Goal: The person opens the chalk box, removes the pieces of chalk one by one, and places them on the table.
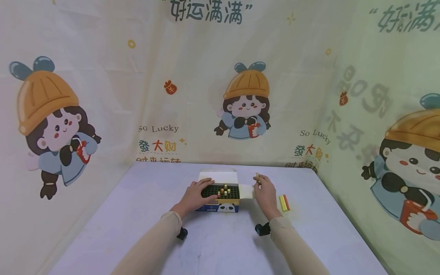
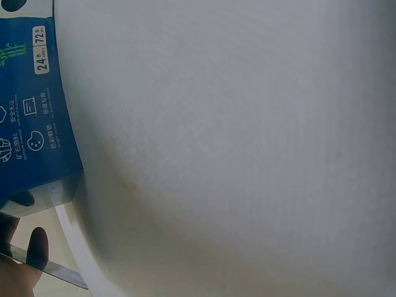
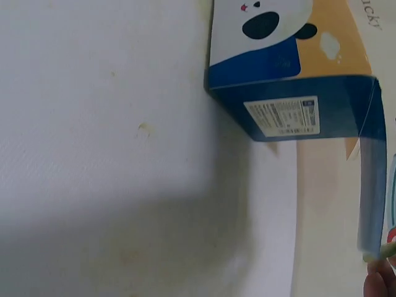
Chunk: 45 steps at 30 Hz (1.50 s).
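Observation:
A chalk box (image 1: 227, 207) with a panda on its front stands with its lid (image 1: 218, 176) raised at the back. Inside, a black insert (image 1: 209, 190) full of holes holds several coloured chalk sticks (image 1: 225, 190) towards its right. My left hand (image 1: 194, 194) grips the box at its left end, thumb over the front edge. To the right of the box, my right hand (image 1: 266, 193) pinches a pale yellowish chalk stick (image 1: 257, 175) upright between thumb and fingers. The right wrist view catches those fingertips (image 3: 376, 281) beside the box's side flap (image 3: 372, 192).
Two loose chalk sticks, one yellow (image 1: 283, 203) and one red (image 1: 287, 202), lie on the white table (image 1: 220, 244) right of my right hand. A printed cloth backdrop (image 1: 199, 107) rises behind the table and along both sides.

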Available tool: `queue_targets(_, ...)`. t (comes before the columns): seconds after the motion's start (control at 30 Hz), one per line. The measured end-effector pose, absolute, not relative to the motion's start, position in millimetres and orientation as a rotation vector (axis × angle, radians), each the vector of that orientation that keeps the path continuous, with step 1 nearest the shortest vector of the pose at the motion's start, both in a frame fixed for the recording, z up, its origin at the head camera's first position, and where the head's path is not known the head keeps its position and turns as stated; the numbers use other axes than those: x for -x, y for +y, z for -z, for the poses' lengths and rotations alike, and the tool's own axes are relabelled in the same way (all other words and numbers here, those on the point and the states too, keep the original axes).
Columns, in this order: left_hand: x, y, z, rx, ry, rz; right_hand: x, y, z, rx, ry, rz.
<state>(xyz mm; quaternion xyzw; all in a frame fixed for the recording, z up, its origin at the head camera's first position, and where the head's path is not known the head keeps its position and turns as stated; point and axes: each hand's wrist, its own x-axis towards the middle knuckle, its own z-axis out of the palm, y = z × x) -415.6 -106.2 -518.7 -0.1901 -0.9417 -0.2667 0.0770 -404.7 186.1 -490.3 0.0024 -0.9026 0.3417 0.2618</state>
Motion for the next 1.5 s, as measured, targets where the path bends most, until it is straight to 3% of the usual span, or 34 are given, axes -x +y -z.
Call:
queue_targets(0.7,416.9,-107.5,520.9,0.58,-2.814,0.826,402.5,236.6,514.1,0.169,-2.599,-0.888)
queue_targets(1.5,417.5,-108.8,522.8,0.59,-2.801,0.78,393.0,260.2,528.3,0.131,-2.751,-0.744)
